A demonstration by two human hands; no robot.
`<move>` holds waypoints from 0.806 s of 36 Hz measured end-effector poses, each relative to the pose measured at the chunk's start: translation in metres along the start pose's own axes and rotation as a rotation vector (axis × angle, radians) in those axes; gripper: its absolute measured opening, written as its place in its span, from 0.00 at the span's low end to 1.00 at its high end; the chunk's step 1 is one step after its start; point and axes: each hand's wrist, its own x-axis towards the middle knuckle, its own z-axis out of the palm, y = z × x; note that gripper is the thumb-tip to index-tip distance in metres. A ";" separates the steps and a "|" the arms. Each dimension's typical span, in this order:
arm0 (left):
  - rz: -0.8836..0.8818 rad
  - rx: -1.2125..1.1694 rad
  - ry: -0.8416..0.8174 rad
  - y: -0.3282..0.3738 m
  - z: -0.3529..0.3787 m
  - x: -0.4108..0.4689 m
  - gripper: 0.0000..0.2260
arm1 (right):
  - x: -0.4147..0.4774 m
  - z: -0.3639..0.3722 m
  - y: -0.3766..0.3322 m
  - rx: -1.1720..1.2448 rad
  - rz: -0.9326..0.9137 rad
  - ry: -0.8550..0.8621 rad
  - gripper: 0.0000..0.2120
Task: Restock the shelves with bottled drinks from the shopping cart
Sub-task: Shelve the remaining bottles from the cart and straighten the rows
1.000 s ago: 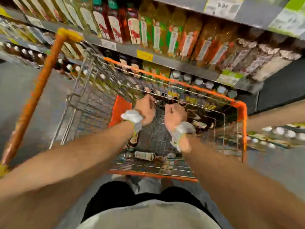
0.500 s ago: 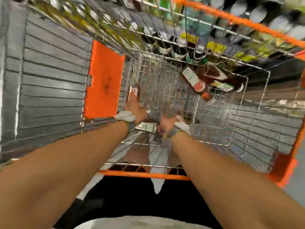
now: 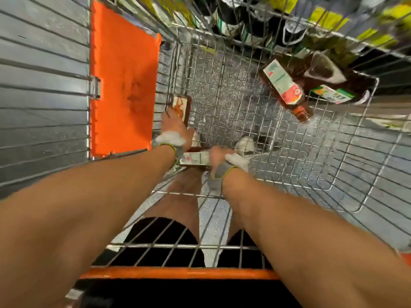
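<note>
Your left hand grips orange-label bottle, right hand grips green-label bottle, deep in wire shopping cart; speckled grey floor beneath.

1. Shopping cart: thin metal wire, silver, shiny w/ bright glints.
2. Flap in the cart: orange plastic, matt, w/ dark scuff marks in the middle.
3. Rim bar: orange plastic, smooth, a little glossy.
4. Lying bottle: clear plastic, glossy, brown liquid inside; label is smooth, paper or film, cannot tell which.
5. Orange-label bottle & green-label bottle: labels smooth w/ slight shine; the rest is hidden.
6. Floor: grey, speckled, hard, w/ light sheen.
7. Wrist bands: grey cloth, matt, yellow-green edge; white part looks soft, padded.
8. Shorts: black cloth, matt.
</note>
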 end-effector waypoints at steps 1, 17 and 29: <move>0.009 0.025 -0.003 -0.001 -0.001 0.001 0.38 | -0.002 -0.001 -0.003 -0.020 0.001 0.036 0.23; 0.301 -0.189 -0.251 -0.003 0.007 0.028 0.35 | 0.043 0.007 -0.030 -0.079 -0.030 0.085 0.26; 0.276 -0.420 -0.221 0.010 0.000 0.027 0.25 | 0.027 0.008 -0.052 -0.039 -0.238 0.199 0.16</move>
